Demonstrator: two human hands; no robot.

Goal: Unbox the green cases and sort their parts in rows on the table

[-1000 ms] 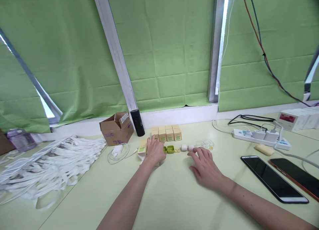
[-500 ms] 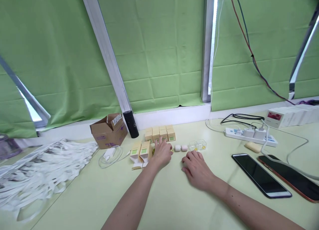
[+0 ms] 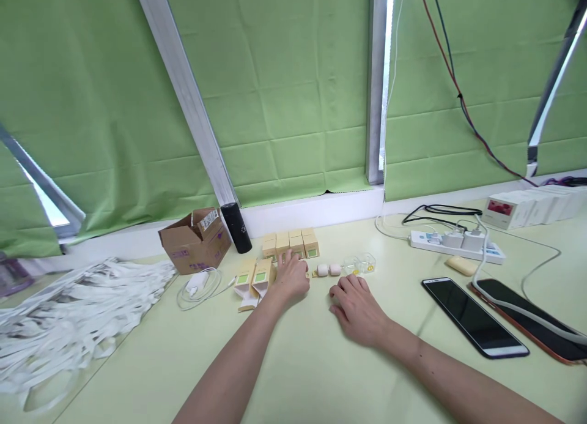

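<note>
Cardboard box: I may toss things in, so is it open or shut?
Open: the cardboard box has its top flaps folded up and apart; its contents cannot be told.

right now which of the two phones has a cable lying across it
The phone with the reddish edge, farthest right: a white cable crosses its screen. The black phone beside it has a bare screen.

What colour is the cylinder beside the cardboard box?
The cylinder is black; head view.

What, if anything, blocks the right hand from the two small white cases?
Likely nothing, so yes: right hand lies flat just short of the white cases, bare table between; left hand sits beside them.
</note>
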